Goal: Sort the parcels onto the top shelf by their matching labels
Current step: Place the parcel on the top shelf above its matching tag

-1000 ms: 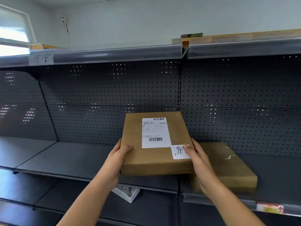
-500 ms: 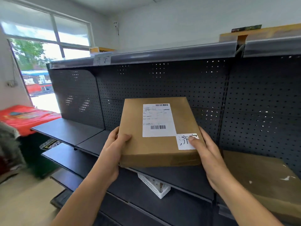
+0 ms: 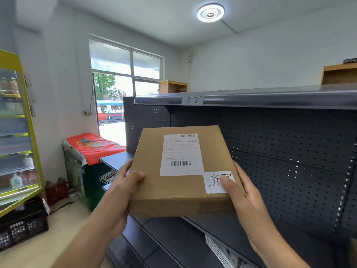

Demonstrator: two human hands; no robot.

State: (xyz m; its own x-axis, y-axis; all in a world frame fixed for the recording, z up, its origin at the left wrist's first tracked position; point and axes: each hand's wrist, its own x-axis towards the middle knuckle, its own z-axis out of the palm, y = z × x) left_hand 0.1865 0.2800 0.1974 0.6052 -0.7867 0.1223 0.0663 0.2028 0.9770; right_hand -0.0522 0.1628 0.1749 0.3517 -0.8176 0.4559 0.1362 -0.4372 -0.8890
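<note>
Since the earlier frames the view has swung left and upward: the window (image 3: 125, 74), a ceiling lamp (image 3: 210, 12) and a yellow-framed drinks cabinet (image 3: 17, 132) now show, and the second brown parcel that lay on the shelf at the right has gone out of view. Both hands have kept their grip on the parcel (image 3: 181, 171), which now sits higher against the dark pegboard back (image 3: 289, 151) of the shelving.

That parcel is a flat brown cardboard box, held in the air in front of the shelving, below the front edge of the top shelf (image 3: 270, 97) and touching no shelf. It tilts so its top face shows, with a white shipping label (image 3: 181, 153) (barcodes at top and bottom) and a small handwritten label (image 3: 218, 182) at the near right corner.

The left hand (image 3: 123, 182) is closed around the near left edge of the parcel, thumb on top, fingers underneath. The right hand (image 3: 243, 196) clamps the near right corner, its thumb lying across the handwritten label and hiding part of the second character.

On the front edge of the top shelf, above and slightly right of the parcel, a paper tag (image 3: 192, 100) bears handwritten characters. A wooden box (image 3: 172, 87) stands near that shelf's left end. Lower shelves (image 3: 173, 238) run beneath the parcel.
</note>
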